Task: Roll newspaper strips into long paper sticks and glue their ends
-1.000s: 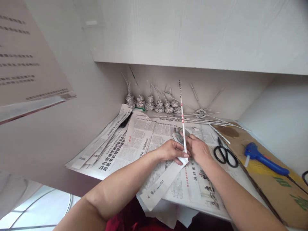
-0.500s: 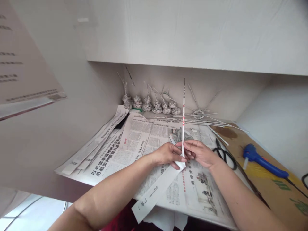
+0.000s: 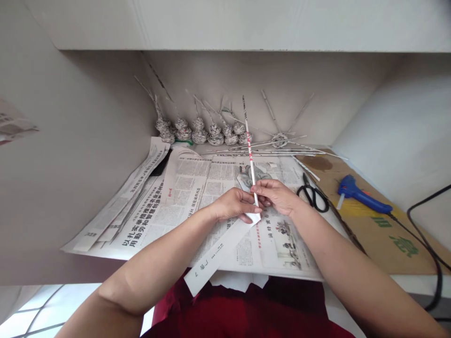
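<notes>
A thin rolled newspaper tube (image 3: 250,155) with red and black print stands nearly upright between my hands. Its lower end runs into a flat newspaper strip (image 3: 214,256) that slants down to the left, past the desk's front edge. My left hand (image 3: 234,204) pinches the strip where it folds into the tube. Just above, my right hand (image 3: 271,195) closes its thumb and fingers round the tube's lower part. Some fingertips are hidden behind the paper. Newspaper sheets (image 3: 190,188) lie beneath both hands.
Several woven paper gourds (image 3: 215,134) line the back wall, beside loose paper tubes (image 3: 271,152). Cut strips (image 3: 120,202) are stacked at left. Black scissors (image 3: 313,193) and a blue glue gun (image 3: 362,195) on cardboard (image 3: 373,249) lie at right. An overhead panel (image 3: 225,28) hangs above.
The camera view has shifted, showing more of the lap and the right side. The tube now leans slightly left at its top. Both hands keep their grip on the paper.
</notes>
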Action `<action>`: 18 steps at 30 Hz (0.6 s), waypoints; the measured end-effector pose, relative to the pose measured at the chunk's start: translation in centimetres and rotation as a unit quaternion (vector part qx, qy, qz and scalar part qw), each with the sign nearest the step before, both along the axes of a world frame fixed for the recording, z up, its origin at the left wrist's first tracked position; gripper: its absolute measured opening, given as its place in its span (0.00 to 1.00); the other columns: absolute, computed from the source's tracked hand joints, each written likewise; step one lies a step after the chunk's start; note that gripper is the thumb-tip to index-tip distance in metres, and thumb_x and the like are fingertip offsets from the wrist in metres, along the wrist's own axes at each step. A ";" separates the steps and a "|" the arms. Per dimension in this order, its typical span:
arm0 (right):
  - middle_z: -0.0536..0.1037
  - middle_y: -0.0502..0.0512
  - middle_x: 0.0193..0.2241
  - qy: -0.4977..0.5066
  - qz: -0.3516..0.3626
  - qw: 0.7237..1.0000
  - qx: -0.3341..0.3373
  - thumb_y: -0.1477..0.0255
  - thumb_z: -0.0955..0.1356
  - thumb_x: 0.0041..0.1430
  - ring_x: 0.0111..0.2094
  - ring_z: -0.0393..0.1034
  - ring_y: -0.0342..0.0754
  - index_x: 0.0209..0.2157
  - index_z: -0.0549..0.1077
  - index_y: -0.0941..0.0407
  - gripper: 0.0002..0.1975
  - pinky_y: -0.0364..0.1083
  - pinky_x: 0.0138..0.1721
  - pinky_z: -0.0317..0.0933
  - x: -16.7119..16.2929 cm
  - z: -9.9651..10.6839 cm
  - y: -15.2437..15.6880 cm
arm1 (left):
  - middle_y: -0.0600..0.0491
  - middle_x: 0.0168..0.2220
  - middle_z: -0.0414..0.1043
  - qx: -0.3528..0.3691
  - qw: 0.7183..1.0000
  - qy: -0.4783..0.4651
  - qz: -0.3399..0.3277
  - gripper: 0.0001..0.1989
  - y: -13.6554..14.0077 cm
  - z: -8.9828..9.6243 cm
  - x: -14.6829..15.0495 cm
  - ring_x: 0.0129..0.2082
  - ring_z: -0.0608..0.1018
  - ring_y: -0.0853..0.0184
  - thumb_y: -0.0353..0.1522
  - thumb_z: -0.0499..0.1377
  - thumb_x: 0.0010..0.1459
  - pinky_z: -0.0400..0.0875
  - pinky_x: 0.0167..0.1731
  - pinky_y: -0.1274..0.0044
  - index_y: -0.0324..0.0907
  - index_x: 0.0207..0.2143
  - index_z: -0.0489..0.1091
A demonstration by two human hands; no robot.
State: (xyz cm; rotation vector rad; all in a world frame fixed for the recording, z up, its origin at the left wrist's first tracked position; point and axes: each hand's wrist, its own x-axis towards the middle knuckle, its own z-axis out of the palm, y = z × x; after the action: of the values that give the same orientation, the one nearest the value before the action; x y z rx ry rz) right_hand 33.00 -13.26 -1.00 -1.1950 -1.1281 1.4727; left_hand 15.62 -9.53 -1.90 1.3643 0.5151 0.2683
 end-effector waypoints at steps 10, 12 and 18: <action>0.64 0.45 0.16 -0.020 -0.024 0.999 0.023 0.62 0.73 0.46 0.17 0.54 0.36 0.27 0.75 0.58 0.14 0.38 0.15 0.42 -0.1 0.6 -0.3 | 0.45 0.34 0.76 0.000 1.000 0.006 -0.015 0.18 0.0 0.1 -0.2 0.34 0.78 0.64 0.35 0.66 0.45 0.74 0.29 0.76 0.36 0.39 0.75; 0.65 0.47 0.18 -0.016 0.011 1.000 0.024 0.61 0.72 0.49 0.19 0.56 0.37 0.33 0.77 0.59 0.15 0.38 0.16 0.45 0.0 0.6 -0.3 | 0.45 0.34 0.76 -0.002 1.000 0.004 -0.017 0.18 -0.1 0.2 -0.2 0.35 0.78 0.64 0.35 0.67 0.45 0.74 0.29 0.76 0.36 0.39 0.75; 0.68 0.46 0.19 0.007 -0.010 1.000 0.018 0.63 0.74 0.46 0.18 0.59 0.37 0.26 0.74 0.58 0.12 0.40 0.18 0.49 0.3 0.3 -0.3 | 0.46 0.33 0.76 -0.018 1.000 0.010 -0.022 0.16 -0.2 0.4 -0.1 0.34 0.78 0.65 0.33 0.67 0.44 0.75 0.29 0.75 0.36 0.37 0.75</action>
State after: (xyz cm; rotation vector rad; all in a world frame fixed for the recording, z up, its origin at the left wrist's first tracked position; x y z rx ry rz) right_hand 33.30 -13.52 -0.73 -1.1675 -1.1258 1.4375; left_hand 15.51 -9.76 -1.50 1.3426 0.5038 0.2072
